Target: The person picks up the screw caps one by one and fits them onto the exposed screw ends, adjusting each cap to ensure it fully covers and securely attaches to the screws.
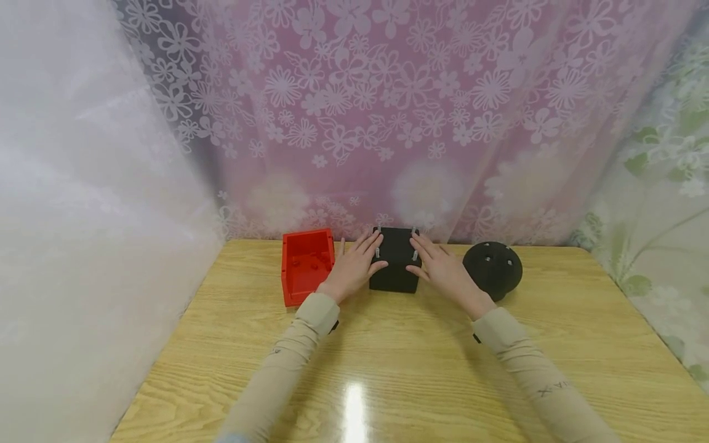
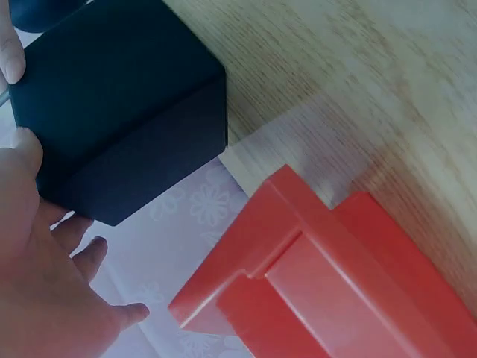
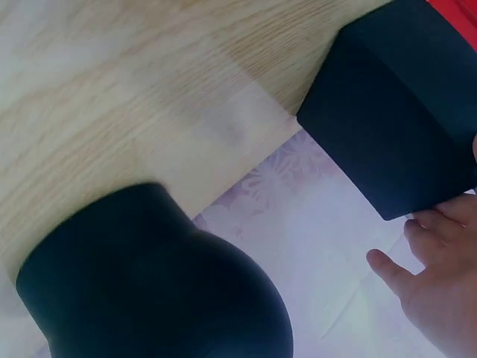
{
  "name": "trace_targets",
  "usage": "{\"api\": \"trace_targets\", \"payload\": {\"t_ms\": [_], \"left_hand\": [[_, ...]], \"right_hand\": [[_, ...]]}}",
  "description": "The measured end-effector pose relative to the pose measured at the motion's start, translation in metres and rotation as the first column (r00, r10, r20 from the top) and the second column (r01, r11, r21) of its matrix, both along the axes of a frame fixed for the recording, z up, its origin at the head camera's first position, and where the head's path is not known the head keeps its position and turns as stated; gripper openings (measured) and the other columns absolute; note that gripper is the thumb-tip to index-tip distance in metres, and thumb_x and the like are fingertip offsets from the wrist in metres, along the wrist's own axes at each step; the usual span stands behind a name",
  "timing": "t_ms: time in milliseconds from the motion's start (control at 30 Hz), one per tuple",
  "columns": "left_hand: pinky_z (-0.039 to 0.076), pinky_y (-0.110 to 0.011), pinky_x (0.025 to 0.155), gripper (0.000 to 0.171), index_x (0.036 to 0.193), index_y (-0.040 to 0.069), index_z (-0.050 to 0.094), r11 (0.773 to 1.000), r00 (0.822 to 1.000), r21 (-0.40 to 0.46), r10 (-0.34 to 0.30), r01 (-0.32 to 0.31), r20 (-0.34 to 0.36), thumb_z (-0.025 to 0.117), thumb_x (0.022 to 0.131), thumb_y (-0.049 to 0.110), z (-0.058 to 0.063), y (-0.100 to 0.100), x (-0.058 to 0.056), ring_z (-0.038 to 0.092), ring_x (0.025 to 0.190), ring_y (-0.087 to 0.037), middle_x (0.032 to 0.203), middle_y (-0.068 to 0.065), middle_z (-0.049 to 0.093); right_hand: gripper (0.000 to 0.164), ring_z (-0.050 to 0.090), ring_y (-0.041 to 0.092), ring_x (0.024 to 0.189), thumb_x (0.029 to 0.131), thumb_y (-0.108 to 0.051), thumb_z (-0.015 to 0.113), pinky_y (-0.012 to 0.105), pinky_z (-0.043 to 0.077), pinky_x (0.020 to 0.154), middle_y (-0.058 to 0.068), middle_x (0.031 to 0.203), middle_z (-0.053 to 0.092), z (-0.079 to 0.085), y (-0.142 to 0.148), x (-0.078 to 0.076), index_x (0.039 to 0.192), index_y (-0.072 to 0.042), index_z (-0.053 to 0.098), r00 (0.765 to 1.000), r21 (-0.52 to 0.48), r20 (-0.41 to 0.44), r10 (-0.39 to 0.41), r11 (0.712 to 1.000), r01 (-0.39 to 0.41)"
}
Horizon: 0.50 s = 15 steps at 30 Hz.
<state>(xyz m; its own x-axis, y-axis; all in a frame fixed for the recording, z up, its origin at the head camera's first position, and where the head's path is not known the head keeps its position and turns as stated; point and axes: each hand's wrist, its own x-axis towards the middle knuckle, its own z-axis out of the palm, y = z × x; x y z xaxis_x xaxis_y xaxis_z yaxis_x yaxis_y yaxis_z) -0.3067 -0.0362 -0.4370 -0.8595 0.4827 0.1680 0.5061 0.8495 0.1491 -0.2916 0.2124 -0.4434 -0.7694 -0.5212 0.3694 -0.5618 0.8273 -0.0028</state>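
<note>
A black box with small metal posts near its top corners stands at the far side of the table, between both hands. My left hand touches its left side, fingers extended along the top edge and thumb toward the front. On the opposite side, my right hand mirrors this, fingertips by the right-hand posts. In the left wrist view the box shows smooth dark faces, with fingers at its edge. The right wrist view has the box with fingers against its side, the little finger held apart.
Left of the left hand lies a red open-topped box with small knobs inside. A black rounded object with metal studs stands beside the right forearm. The wooden table ends at a flowered pink curtain behind.
</note>
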Motion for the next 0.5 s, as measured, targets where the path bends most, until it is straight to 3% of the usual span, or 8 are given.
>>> {"api": "trace_targets", "payload": {"t_ms": [167, 500], "left_hand": [[0.0, -0.061, 0.122, 0.072, 0.164, 0.02, 0.015, 1.0, 1.0, -0.009, 0.012, -0.013, -0.009, 0.041, 0.106, 0.053, -0.0013, 0.0021, 0.0023, 0.008, 0.157, -0.018, 0.17, 0.002, 0.011], [-0.001, -0.061, 0.122, 0.071, 0.164, 0.018, 0.014, 1.0, 0.999, 0.02, 0.018, -0.017, -0.03, 0.039, 0.107, 0.051, -0.0063, 0.0031, 0.0034, 0.009, 0.157, -0.019, 0.171, 0.002, 0.009]], "right_hand": [[0.072, 0.063, 0.037, 0.12, 0.1, -0.038, 0.063, 0.06, 0.038, 0.111, 0.02, 0.16, 0.036, -0.0018, -0.001, 0.0013, 0.155, 0.001, 0.036, 1.0, 0.024, -0.027, -0.011, 1.0, 0.011], [0.071, 0.061, 0.037, 0.124, 0.101, -0.035, 0.062, 0.056, 0.039, 0.112, 0.023, 0.159, 0.036, -0.0008, -0.0009, 0.0014, 0.153, 0.006, 0.037, 0.999, 0.027, -0.04, 0.024, 0.999, -0.023]]}}
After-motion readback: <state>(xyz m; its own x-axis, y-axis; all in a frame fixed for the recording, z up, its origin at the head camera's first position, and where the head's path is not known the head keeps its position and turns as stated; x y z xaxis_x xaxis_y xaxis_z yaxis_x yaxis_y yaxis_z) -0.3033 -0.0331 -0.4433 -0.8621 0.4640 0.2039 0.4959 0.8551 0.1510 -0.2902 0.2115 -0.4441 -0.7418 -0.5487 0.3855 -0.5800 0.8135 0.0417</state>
